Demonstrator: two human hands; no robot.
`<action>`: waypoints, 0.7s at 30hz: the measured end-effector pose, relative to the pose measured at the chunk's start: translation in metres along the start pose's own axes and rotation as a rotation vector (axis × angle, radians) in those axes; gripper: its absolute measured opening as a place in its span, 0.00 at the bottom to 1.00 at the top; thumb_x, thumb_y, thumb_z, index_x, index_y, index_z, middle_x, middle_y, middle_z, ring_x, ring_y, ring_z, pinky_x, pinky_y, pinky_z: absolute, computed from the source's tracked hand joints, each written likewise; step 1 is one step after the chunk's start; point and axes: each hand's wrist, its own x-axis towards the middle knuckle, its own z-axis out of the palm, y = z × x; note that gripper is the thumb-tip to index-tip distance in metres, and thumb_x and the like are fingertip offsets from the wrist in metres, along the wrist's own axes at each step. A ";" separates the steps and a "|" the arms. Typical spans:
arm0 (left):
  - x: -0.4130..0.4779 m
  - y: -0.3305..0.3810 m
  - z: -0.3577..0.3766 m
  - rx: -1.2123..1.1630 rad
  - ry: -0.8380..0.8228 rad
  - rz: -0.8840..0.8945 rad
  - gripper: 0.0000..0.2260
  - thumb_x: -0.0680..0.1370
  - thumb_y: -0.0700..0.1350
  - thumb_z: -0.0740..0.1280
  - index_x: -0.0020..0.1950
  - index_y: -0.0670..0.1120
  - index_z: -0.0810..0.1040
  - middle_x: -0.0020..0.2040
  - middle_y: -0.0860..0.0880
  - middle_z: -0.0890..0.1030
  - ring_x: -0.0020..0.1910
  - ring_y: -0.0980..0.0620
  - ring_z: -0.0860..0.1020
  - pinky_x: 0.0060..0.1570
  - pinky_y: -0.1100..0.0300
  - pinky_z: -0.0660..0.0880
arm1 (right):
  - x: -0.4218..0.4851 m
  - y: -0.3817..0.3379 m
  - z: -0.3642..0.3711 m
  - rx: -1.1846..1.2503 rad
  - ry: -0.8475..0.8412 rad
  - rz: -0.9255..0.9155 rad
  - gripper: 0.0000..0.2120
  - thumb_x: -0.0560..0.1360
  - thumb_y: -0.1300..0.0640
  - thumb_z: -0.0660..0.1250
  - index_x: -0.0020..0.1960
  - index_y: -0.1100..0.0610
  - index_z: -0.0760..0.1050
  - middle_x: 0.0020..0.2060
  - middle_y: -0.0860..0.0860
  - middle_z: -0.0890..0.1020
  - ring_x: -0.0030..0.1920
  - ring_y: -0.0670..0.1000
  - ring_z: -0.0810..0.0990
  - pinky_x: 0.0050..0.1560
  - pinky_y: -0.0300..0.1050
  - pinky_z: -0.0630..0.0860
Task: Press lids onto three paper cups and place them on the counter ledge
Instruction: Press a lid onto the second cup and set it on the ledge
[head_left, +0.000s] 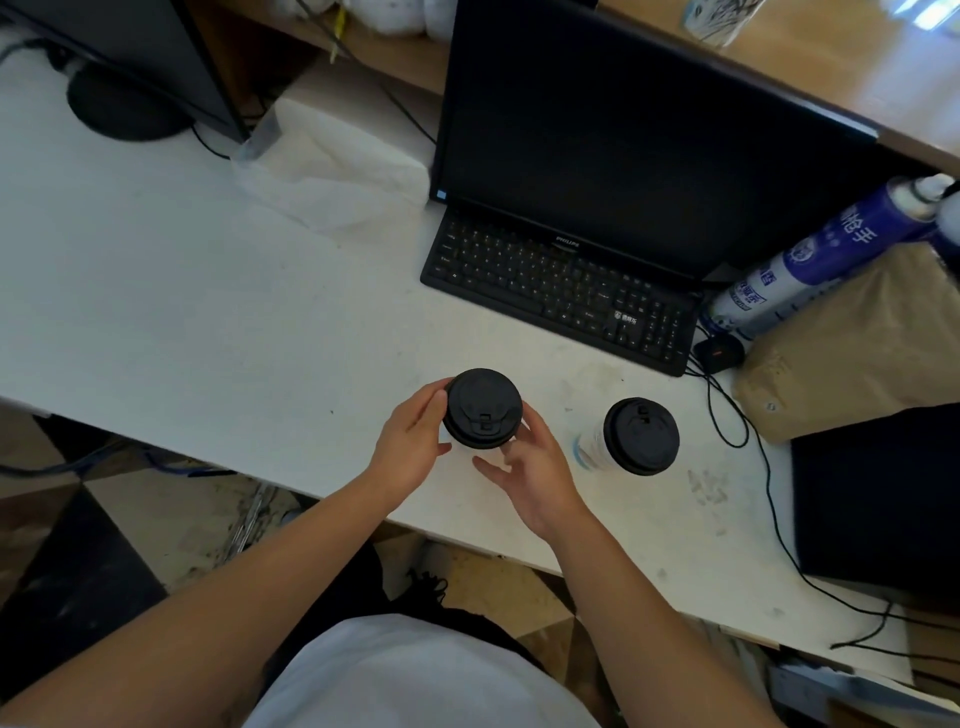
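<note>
A paper cup with a black lid (484, 408) stands on the white desk (208, 322) near its front edge. My left hand (413, 444) grips the cup from the left, fingers curled round it under the lid. From the right, my right hand (535, 467) wraps the same cup, with the fingers up its side and the thumb across its near side. A second paper cup (587, 448) with a black lid (642, 435) stands alone to the right. On the wooden counter ledge (841, 67) at the top right stands a blurred patterned cup (719, 21).
A black monitor (623, 119) and keyboard (561, 286) stand behind the cups. To the right are a blue spray can (810, 260), a brown paper bag (857, 353), a dark box (883, 493) and loose cables (769, 483). A white plastic bag (332, 161) and a second monitor (130, 62) are at the back left.
</note>
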 end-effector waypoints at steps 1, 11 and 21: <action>0.001 0.000 0.000 0.000 0.007 -0.010 0.14 0.86 0.48 0.54 0.66 0.53 0.77 0.66 0.49 0.78 0.66 0.49 0.76 0.60 0.44 0.79 | -0.002 -0.003 -0.002 0.061 0.009 0.006 0.33 0.73 0.75 0.52 0.71 0.53 0.74 0.70 0.53 0.75 0.72 0.58 0.72 0.66 0.65 0.75; 0.006 0.002 0.008 -0.008 0.033 -0.040 0.16 0.86 0.51 0.53 0.65 0.50 0.79 0.62 0.49 0.81 0.63 0.49 0.78 0.58 0.45 0.80 | -0.005 -0.012 0.009 -0.012 0.102 -0.054 0.19 0.85 0.45 0.57 0.64 0.55 0.80 0.64 0.52 0.81 0.67 0.54 0.77 0.61 0.60 0.81; 0.010 -0.007 0.008 0.071 0.049 -0.001 0.19 0.86 0.55 0.52 0.65 0.48 0.79 0.60 0.48 0.81 0.62 0.49 0.79 0.55 0.47 0.82 | -0.004 -0.011 0.014 -0.049 0.123 -0.071 0.17 0.85 0.47 0.56 0.62 0.52 0.80 0.62 0.51 0.81 0.67 0.52 0.78 0.59 0.56 0.82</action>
